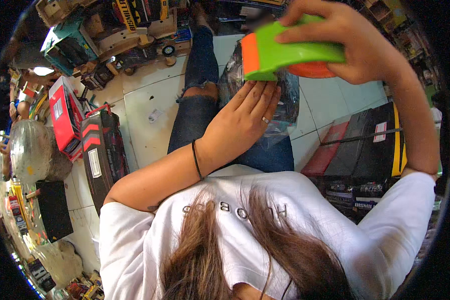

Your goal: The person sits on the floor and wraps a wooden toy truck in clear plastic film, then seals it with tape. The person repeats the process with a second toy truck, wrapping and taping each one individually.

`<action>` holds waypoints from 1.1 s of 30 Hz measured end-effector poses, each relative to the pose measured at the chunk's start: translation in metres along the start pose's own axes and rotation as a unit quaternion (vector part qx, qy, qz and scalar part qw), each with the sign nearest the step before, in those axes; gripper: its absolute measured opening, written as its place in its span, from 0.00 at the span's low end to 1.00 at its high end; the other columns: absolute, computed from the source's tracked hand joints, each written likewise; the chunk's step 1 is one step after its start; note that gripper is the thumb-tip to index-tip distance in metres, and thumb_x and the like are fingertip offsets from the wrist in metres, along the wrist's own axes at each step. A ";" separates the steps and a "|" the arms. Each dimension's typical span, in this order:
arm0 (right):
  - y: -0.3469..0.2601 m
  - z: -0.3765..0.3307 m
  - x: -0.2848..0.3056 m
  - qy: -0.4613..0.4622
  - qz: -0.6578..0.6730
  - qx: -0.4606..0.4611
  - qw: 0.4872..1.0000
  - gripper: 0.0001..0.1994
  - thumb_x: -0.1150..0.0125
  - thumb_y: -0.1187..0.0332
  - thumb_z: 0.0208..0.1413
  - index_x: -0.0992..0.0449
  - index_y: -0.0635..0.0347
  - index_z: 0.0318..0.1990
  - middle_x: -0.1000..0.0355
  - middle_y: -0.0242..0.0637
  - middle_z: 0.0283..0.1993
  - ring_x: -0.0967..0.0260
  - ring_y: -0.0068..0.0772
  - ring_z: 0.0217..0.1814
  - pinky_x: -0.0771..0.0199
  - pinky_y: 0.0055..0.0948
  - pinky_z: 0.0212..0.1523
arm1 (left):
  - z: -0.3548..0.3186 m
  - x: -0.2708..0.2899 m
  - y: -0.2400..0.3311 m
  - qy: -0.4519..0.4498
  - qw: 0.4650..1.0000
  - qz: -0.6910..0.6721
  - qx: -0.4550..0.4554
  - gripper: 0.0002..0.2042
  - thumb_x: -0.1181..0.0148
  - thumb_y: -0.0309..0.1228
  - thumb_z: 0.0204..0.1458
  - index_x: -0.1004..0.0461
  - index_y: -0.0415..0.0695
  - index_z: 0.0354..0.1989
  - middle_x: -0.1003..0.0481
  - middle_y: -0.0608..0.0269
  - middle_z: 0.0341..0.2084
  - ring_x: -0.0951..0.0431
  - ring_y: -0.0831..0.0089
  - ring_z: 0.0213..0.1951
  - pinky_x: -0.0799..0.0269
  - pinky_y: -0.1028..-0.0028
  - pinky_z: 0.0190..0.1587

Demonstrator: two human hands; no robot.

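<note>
My right hand [347, 42] is closed around the handle of a green and orange tape dispenser [272, 50]. The dispenser's orange front end is just above the fingertips of my left hand [247, 110]. That hand lies with its fingers stretched out on a dark package [289, 102] in clear, shiny plastic, by my legs. The dispenser and my left hand hide much of the package. Whether tape runs from the dispenser to the package I cannot tell.
Dark boxes [360, 145] with a red part and a yellow edge stand at the right. To the left are a red box [65, 117], a black box with red chevrons [105, 150] and a plastic-wrapped bundle [32, 150]. A teal box [70, 45] is farther back. White tiles [140, 130] cover the floor.
</note>
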State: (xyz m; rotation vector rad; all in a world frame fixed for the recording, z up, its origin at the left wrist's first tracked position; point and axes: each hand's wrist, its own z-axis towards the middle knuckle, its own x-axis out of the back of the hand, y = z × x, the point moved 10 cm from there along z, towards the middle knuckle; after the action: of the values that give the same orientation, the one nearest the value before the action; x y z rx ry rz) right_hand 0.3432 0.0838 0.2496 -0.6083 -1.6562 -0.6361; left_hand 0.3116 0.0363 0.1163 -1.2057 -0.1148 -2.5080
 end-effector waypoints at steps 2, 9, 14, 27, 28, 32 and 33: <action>0.006 -0.032 -0.007 0.099 -0.009 -0.011 0.995 0.23 0.43 0.78 0.38 0.25 0.56 0.48 0.32 0.43 0.50 0.32 0.46 0.52 0.33 0.36 0.55 | -0.003 -0.001 0.002 -0.003 1.000 -0.004 -0.015 0.25 0.51 0.31 0.47 0.35 0.34 0.56 0.36 0.47 0.56 0.36 0.57 0.60 0.45 0.61 0.64; 0.010 -0.106 -0.035 0.171 -0.067 -0.107 0.977 0.24 0.30 0.69 0.39 0.23 0.50 0.49 0.31 0.41 0.49 0.30 0.44 0.49 0.29 0.39 0.50 | -0.009 -0.001 0.001 -0.020 1.000 -0.005 -0.023 0.28 0.49 0.32 0.47 0.38 0.36 0.59 0.39 0.48 0.59 0.42 0.56 0.64 0.46 0.62 0.65; 0.002 -0.145 -0.054 0.166 -0.136 -0.138 0.967 0.25 0.30 0.69 0.38 0.23 0.48 0.50 0.31 0.39 0.52 0.30 0.45 0.47 0.30 0.40 0.48 | -0.015 0.001 -0.004 -0.013 0.999 -0.022 -0.027 0.29 0.47 0.32 0.46 0.39 0.36 0.60 0.40 0.49 0.61 0.43 0.56 0.65 0.47 0.63 0.65; 0.076 -0.168 -0.289 -0.316 -0.032 -0.300 0.900 0.16 0.42 0.69 0.45 0.24 0.56 0.45 0.28 0.46 0.42 0.31 0.47 0.47 0.30 0.43 0.47 | -0.038 0.018 -0.004 0.110 0.988 -0.019 -0.103 0.25 0.48 0.31 0.50 0.37 0.34 0.57 0.38 0.49 0.56 0.41 0.54 0.63 0.42 0.63 0.62; 0.083 -0.156 -0.312 -0.221 -0.013 -0.308 0.925 0.14 0.41 0.69 0.45 0.24 0.54 0.42 0.29 0.49 0.43 0.31 0.47 0.49 0.29 0.45 0.46 | -0.049 0.023 -0.003 0.162 0.980 -0.023 -0.116 0.28 0.47 0.35 0.51 0.40 0.35 0.59 0.41 0.47 0.58 0.44 0.53 0.64 0.44 0.62 0.62; 0.153 -0.192 -0.417 -0.004 0.110 -0.553 0.826 0.20 0.40 0.67 0.47 0.27 0.59 0.49 0.29 0.46 0.48 0.30 0.46 0.51 0.28 0.40 0.47 | -0.062 -0.029 -0.065 0.188 0.857 -0.466 0.115 0.54 0.48 0.64 0.45 0.66 0.34 0.68 0.68 0.37 0.67 0.66 0.44 0.68 0.65 0.54 0.67; 0.159 -0.197 -0.436 0.089 0.171 -0.581 0.791 0.20 0.39 0.67 0.47 0.28 0.58 0.50 0.30 0.46 0.50 0.31 0.45 0.52 0.28 0.40 0.47 | -0.060 -0.043 -0.054 0.147 0.827 -0.531 0.109 0.54 0.53 0.65 0.47 0.69 0.34 0.68 0.72 0.37 0.67 0.69 0.45 0.69 0.69 0.55 0.67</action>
State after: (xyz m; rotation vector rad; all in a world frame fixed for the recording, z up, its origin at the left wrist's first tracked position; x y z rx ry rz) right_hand 0.6626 0.0388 -0.1380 -1.6200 -0.7658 -1.3793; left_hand 0.2733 0.0852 0.0495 -0.6951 -1.2669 -3.3969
